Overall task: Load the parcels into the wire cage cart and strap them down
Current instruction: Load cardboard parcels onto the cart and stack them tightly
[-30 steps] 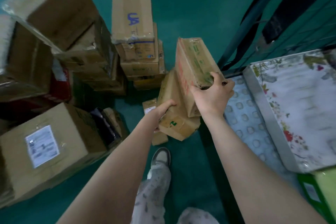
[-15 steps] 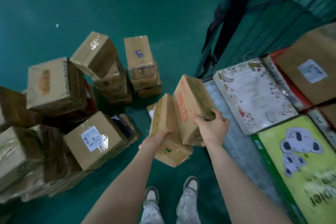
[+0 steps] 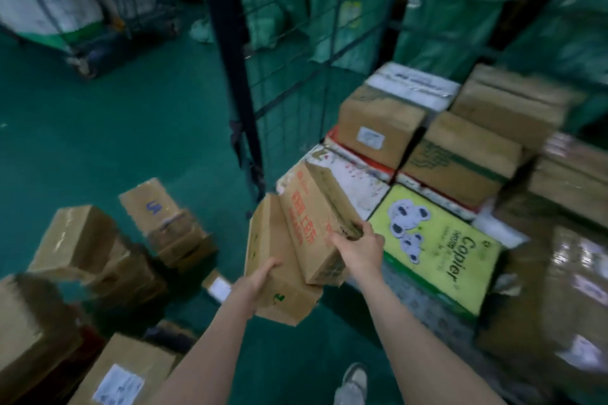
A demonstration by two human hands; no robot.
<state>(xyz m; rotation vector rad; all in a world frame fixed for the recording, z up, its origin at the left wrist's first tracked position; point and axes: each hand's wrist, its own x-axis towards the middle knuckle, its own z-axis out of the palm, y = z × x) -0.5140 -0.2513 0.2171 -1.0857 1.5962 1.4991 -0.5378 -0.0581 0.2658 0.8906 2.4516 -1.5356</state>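
Carrying two cartons to the cart's edge

Two hands, two cartons, one apiece. The left hand [image 3: 260, 279] has its grip curled round the near end of the plain carton [image 3: 279, 276], which tilts down towards the person. The right hand [image 3: 358, 250] has its grip hooked over the near top corner of the red-lettered carton [image 3: 309, 217]. The two cartons lie side by side and touching, held in the air beside the dark corner post [image 3: 230, 76] of the wire cage cart [image 3: 296, 43].

Inside the cart lie two flat packs in plain sight, the koala copier pack [image 3: 437, 250] and the floral pack [image 3: 358, 187]. Behind them stand about five brown boxes [image 3: 378, 125] and one white box [image 3: 418, 82]; motion blur on the right makes that count unsure. One large shiny-wrapped box [image 3: 556, 306] sits at the near right.

On the green floor [image 3: 98, 141] at the left, at least five parcels wait, among them the blue-marked box [image 3: 148, 204] and the labelled box [image 3: 131, 368]. One shoe [image 3: 353, 378] shows.

Half a second ago both cartons hung lower, over the floor just short of the cart. Now they are raised, and the far end of the red-lettered carton overlaps the floral pack. The view has swung up, so green sacks [image 3: 460, 10] behind the mesh have come into sight and part of the floor heap has gone.
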